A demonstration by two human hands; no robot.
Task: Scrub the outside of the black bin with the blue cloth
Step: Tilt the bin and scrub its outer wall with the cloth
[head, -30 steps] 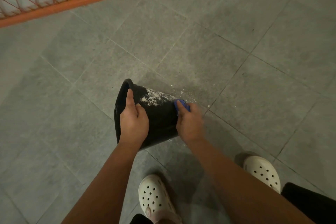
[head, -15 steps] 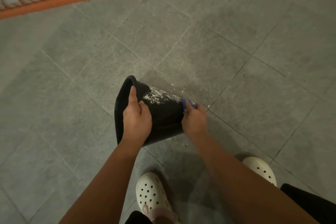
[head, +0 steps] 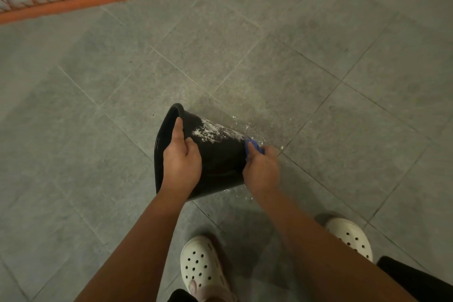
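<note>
Slightly toward the base the blue cloth (head: 255, 146) has been slid. Gripped at its rim by the left hand (head: 181, 164), the black bin (head: 220, 162) is tipped on the tiled floor (head: 318, 68); the cloth is clutched against it by the right hand (head: 262, 170).

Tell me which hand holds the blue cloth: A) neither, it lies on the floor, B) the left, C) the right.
C: the blue cloth pokes out of the right hand against the black bin, while the left hand grips the bin's rim.
</note>
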